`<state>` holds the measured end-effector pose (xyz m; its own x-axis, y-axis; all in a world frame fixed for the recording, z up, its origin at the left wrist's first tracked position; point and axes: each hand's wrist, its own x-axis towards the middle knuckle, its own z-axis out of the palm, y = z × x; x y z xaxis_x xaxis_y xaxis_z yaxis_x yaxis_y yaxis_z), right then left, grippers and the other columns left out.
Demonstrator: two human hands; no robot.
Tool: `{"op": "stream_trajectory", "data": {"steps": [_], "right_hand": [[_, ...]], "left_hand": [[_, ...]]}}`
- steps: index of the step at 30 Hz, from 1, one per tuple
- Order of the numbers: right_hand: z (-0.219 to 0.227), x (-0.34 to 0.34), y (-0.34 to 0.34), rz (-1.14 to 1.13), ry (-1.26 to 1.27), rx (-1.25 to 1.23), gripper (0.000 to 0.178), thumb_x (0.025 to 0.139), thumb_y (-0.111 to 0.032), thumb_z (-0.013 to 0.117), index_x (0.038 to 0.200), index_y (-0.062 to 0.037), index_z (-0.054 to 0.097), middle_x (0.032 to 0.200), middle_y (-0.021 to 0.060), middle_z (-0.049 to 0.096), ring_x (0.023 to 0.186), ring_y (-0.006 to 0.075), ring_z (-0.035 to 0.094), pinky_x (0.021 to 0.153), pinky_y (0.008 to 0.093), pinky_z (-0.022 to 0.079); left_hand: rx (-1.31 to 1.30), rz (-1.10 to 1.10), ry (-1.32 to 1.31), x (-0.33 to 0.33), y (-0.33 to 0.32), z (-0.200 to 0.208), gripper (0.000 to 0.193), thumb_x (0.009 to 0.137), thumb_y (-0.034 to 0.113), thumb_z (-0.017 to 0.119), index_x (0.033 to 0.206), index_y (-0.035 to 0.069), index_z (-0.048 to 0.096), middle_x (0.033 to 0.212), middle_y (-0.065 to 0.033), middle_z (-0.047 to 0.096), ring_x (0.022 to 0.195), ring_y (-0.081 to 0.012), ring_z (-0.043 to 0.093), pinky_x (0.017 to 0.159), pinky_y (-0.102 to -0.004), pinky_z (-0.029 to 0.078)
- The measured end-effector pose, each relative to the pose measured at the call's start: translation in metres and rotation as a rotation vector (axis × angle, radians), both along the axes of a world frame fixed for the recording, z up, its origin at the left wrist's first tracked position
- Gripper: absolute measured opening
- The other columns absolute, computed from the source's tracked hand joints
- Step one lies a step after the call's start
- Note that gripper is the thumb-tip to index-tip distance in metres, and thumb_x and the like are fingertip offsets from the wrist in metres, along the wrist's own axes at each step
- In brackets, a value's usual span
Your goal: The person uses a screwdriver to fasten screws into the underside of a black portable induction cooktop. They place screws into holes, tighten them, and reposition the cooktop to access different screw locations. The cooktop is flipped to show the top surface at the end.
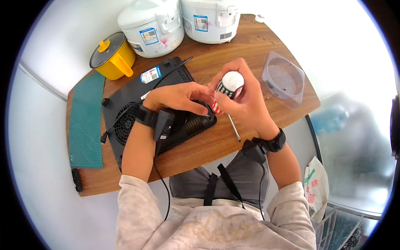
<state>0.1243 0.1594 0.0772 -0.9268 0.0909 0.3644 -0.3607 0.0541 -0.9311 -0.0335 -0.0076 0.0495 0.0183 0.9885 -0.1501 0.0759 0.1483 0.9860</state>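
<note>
A small bottle (231, 83) with a white round base and a black, white and red label is tilted downward in my right hand (250, 98), whose fingers wrap round it. Its red-and-white lower part points at the near right corner of a black induction cooker (171, 137), which lies underside up with a round fan grille showing. Over that corner, my left hand (179, 98) rests with thumb and forefinger apart, its fingertips close to the bottle's lower end. Whether they touch it is hard to see. A screwdriver (234, 127) lies on the table just below my right hand.
Two white rice cookers (151, 31) and a yellow lidded pot (112, 58) stand along the back. A green cutting mat (86, 125) lies at the left. At the right sits a clear plastic tray (283, 79) near the wooden table's (250, 46) edge. A power cord (173, 71) crosses the cooker.
</note>
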Motion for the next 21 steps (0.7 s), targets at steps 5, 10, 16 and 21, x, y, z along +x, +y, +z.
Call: {"op": "stream_trajectory", "data": {"steps": [5, 10, 16, 21], "right_hand": [[-0.005, -0.003, -0.010, 0.020, -0.050, -0.038, 0.027, 0.089, -0.004, 0.074, 0.103, -0.0070, 0.051, 0.089, -0.0002, 0.062, 0.082, 0.0069, 0.060, 0.074, 0.0269, 0.051], [-0.008, -0.011, -0.012, 0.187, 0.093, 0.124, 0.037, 0.083, -0.006, 0.080, 0.106, -0.0069, 0.050, 0.090, 0.0012, 0.063, 0.081, 0.0102, 0.061, 0.075, 0.0288, 0.052], [0.018, -0.005, -0.006, -0.151, 0.100, 0.530, 0.051, 0.080, -0.013, 0.084, 0.120, -0.0053, 0.053, 0.102, 0.0112, 0.070, 0.093, 0.0244, 0.070, 0.082, 0.0355, 0.056], [-0.010, 0.004, -0.017, -0.136, 0.173, 0.260, 0.057, 0.082, -0.011, 0.083, 0.131, -0.0099, 0.055, 0.113, 0.0110, 0.070, 0.096, 0.0289, 0.070, 0.084, 0.0370, 0.056]], "left_hand": [[-0.057, -0.066, 0.150, 0.003, 0.003, 0.006, 0.030, 0.090, 0.014, 0.078, 0.115, 0.000, 0.069, 0.106, -0.0018, 0.072, 0.100, -0.0094, 0.062, 0.092, -0.0272, 0.049], [0.153, -0.052, 0.265, -0.008, 0.004, -0.025, 0.021, 0.089, 0.014, 0.080, 0.100, -0.002, 0.072, 0.089, 0.0007, 0.073, 0.085, -0.0080, 0.061, 0.080, -0.0257, 0.051], [0.094, -0.018, 0.154, 0.001, 0.008, -0.007, 0.015, 0.093, 0.009, 0.075, 0.103, -0.002, 0.072, 0.094, 0.0000, 0.074, 0.087, -0.0072, 0.063, 0.083, -0.0263, 0.051], [0.097, -0.033, 0.195, -0.002, 0.008, -0.018, 0.020, 0.094, 0.011, 0.074, 0.109, -0.001, 0.071, 0.100, -0.0019, 0.074, 0.090, -0.0086, 0.064, 0.086, -0.0267, 0.051]]}}
